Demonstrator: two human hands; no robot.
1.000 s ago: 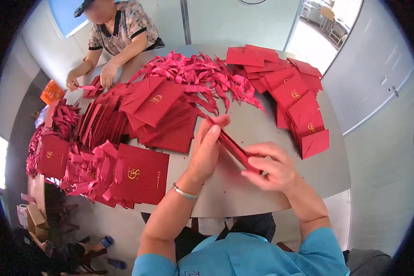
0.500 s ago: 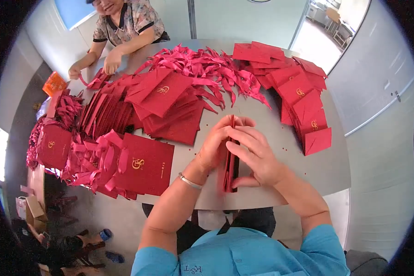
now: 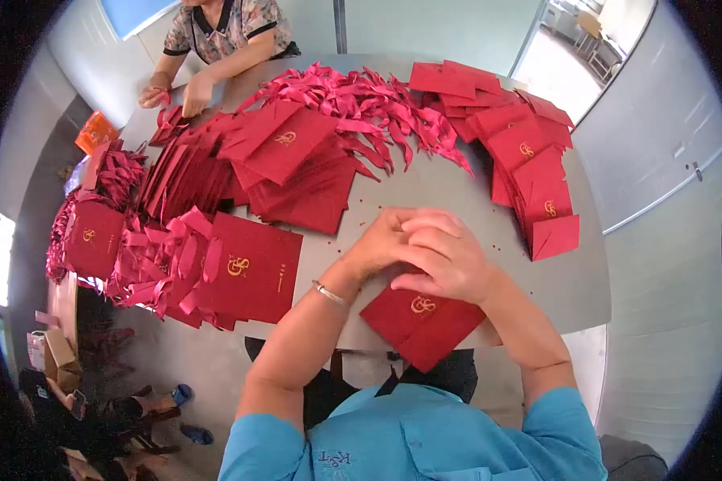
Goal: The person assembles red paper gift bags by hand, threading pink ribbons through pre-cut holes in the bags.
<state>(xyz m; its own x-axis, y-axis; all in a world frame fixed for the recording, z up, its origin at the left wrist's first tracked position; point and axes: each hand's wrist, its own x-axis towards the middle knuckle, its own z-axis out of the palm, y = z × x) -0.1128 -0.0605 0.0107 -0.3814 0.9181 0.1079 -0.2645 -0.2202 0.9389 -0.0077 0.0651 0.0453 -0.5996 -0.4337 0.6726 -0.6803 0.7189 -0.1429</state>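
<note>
A red paper bag point(image 3: 425, 329) with a gold logo lies face up at the table's front edge, its near corner jutting past the edge. My left hand point(image 3: 381, 244) is closed at the bag's far end, with a bracelet on the wrist. Fingers of my right hand point(image 3: 449, 256) curl over the left hand, and its thumb lies just above the logo. Both hands meet around the bag's far edge, which they hide along with their fingertips.
Left stand bags with ribbon handles point(image 3: 168, 264) and a fanned stack of bags point(image 3: 297, 184). Loose pink ribbons point(image 3: 337, 92) lie at the back, and more flat bags point(image 3: 529, 160) at the right. Across the table, another person point(image 3: 225, 40) handles a small red piece.
The bag was edge-on and upright between my hands; now it lies face up, its logo showing. My hands have drawn together at its far end. The view has shifted slightly.
</note>
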